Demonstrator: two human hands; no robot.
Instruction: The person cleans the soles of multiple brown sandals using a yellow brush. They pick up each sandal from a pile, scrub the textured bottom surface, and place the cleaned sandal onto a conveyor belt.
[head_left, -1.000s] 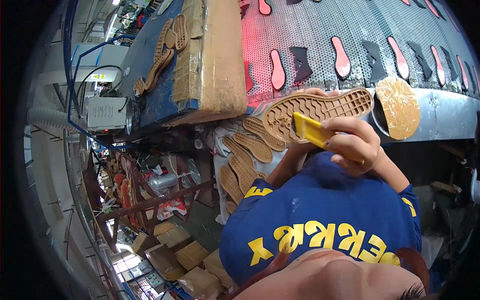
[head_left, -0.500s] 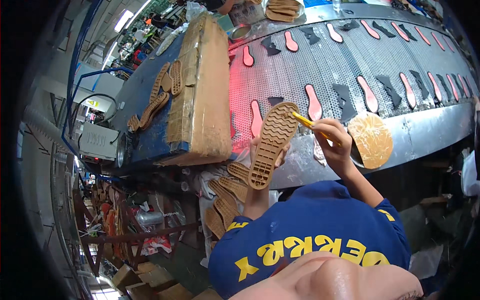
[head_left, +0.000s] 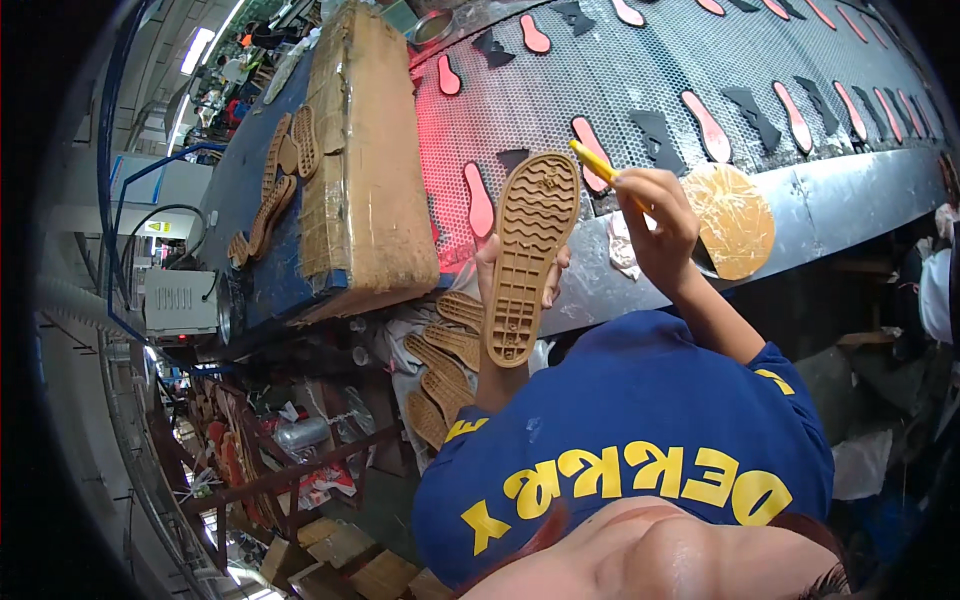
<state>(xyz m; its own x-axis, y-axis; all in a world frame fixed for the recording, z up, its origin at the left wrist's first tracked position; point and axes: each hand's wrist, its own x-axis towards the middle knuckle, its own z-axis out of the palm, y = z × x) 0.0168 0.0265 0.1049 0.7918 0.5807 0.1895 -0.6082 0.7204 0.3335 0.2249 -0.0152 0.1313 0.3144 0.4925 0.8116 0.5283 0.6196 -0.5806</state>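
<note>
My left hand [head_left: 487,263] is closed around a tan shoe sole [head_left: 533,260] from behind, with its fingers showing along both edges. The sole is tilted slightly, its ridged tread facing me and its broad end up. Most of that palm is hidden behind it. My right hand [head_left: 660,225] pinches a slim yellow tool [head_left: 594,162] whose exact kind I cannot make out. Its tip points left, just right of the sole's broad end, and looks apart from it. A round tan disc [head_left: 737,222] with whitish streaks lies beside my right wrist.
A perforated conveyor [head_left: 570,90] carries rows of pink insoles [head_left: 480,200] and black cut pieces [head_left: 655,140]. At left stands a taped cardboard-covered block [head_left: 365,180], with several tan soles [head_left: 270,215] on the blue surface beyond. More soles [head_left: 445,390] lie beside my left forearm.
The yellow tool has come away from the sole's tread to beyond its right edge. The sole stands more upright in my left hand. The whole view has shifted slightly.
</note>
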